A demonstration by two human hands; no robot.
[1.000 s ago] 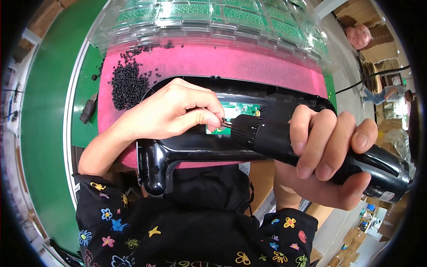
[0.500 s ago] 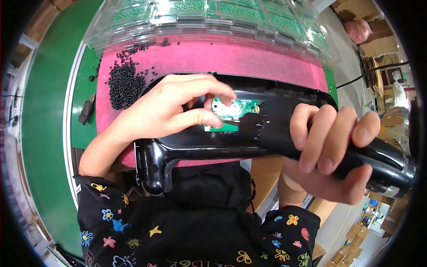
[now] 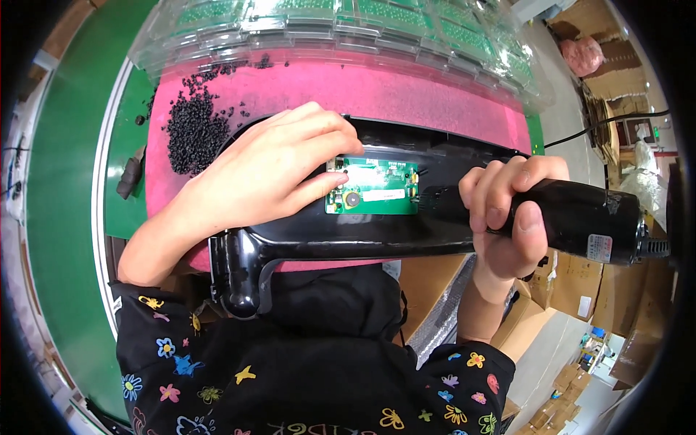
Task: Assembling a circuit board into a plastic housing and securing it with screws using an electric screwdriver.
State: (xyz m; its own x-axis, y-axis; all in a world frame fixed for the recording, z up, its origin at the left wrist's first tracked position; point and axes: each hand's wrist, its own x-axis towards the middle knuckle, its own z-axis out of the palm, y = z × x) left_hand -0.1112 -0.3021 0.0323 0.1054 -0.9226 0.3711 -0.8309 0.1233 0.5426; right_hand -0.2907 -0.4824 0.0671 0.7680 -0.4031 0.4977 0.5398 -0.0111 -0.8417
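Note:
A black plastic housing (image 3: 362, 243) lies open side up, with a green circuit board (image 3: 377, 185) seated in it. On the board are a round buzzer-like part and a white label strip. My left hand (image 3: 279, 159) rests over the housing's left part, fingers and thumb apart at the board's left edge, with nothing seen between them. My right hand (image 3: 511, 210) is wrapped round a black electric screwdriver (image 3: 573, 217), held nearly level above the housing's right end. Its cord end points right; its bit cannot be made out.
A heap of small black screws (image 3: 196, 134) lies on the pink mat (image 3: 449, 98), left of the housing. Clear plastic trays (image 3: 326, 32) with green boards stand behind. A dark object (image 3: 130, 176) sits on the green table at left. Cardboard boxes (image 3: 573, 286) stand at right.
The screwdriver's front end has drawn back to the right from the left fingertips, and its rear has swung upward. My left fingers have opened from near the bit, uncovering more of the board.

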